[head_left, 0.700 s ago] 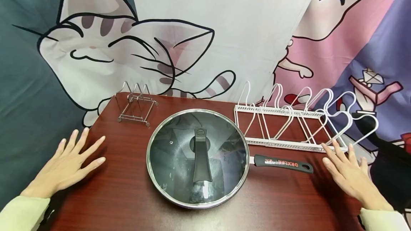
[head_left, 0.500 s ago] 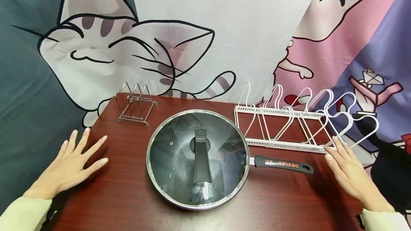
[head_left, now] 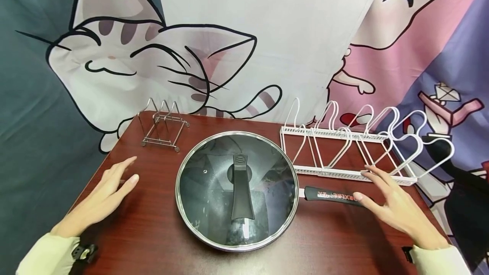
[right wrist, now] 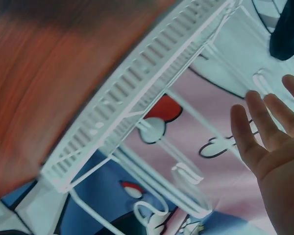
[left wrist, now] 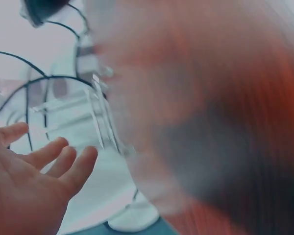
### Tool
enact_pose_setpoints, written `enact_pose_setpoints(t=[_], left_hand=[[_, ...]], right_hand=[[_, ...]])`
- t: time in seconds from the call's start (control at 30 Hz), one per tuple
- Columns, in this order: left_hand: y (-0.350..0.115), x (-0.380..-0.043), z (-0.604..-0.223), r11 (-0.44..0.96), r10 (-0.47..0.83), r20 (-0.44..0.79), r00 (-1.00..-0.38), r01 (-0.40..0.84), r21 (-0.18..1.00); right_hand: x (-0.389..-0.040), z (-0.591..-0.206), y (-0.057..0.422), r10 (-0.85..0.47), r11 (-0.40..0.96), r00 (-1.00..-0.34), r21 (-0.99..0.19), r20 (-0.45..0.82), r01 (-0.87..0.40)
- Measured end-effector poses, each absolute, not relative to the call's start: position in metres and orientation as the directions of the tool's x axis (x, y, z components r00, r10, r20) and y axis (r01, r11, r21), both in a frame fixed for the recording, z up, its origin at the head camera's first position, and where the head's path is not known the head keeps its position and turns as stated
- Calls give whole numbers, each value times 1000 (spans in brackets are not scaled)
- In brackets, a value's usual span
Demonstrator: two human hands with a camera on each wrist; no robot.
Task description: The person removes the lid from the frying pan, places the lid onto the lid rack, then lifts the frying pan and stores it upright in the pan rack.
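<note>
A frying pan with a glass lid lies mid-table, its black handle pointing right. The lid carries an upright-looking black knob handle. To the pan's left, my left hand hovers over the table, fingers extended and holding nothing. My right hand is above the far end of the pan handle, covering its tip; whether it touches I cannot tell. Its fingers look relaxed, with the thumb apart. In the right wrist view, that hand shows loose fingers beside the white rack.
Behind the pan at the right stands a white rack with several looped dividers. A small metal wire rack sits at the back left. The reddish-brown table ends against a cartoon-printed cloth at the back.
Both hands have moved inward toward the pan. The right hand has shifted left from the white rack's corner to the pan handle's end. Pan and racks stay put.
</note>
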State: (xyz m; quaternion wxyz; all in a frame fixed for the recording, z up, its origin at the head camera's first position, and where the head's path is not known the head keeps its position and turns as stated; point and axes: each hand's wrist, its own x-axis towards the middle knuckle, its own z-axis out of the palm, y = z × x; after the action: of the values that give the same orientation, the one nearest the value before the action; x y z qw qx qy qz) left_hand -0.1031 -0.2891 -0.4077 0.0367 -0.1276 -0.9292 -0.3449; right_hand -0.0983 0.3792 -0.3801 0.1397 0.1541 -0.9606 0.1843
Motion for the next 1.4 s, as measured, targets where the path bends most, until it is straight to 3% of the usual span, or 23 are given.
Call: enact_pose_setpoints(t=[0.13,0.27,0.47,0.6,0.7,0.93,1.27,1.4], left_hand=[[-272,-105,-403,661,216,153,-964,260,704],[-257,-108,-403,456,278,126,-952,247,855],[-231,-114,-402,140,356,-7,-934,47,989],[-211,-121,-405,32,378,-59,-924,-51,998],[-198,-125,-408,-24,393,-102,-914,-121,992],[-184,-129,-415,-113,404,-181,-897,-245,963],[-177,-130,-428,-141,420,-218,-881,-300,943],[-177,-130,-432,-202,429,-198,-881,-307,930]], right_hand=[[-99,-380,367,-257,891,-925,-301,280,-339],[-100,-381,356,-280,894,-926,-283,253,-347],[-107,-387,339,-381,876,-874,-186,303,-446],[-112,-391,324,-454,859,-820,-72,348,-507],[-115,-394,311,-464,858,-815,-51,347,-511],[-119,-402,287,-457,868,-838,-57,298,-494],[-122,-404,263,-381,915,-907,-70,179,-398],[-123,-406,257,-367,921,-911,-62,187,-384]])
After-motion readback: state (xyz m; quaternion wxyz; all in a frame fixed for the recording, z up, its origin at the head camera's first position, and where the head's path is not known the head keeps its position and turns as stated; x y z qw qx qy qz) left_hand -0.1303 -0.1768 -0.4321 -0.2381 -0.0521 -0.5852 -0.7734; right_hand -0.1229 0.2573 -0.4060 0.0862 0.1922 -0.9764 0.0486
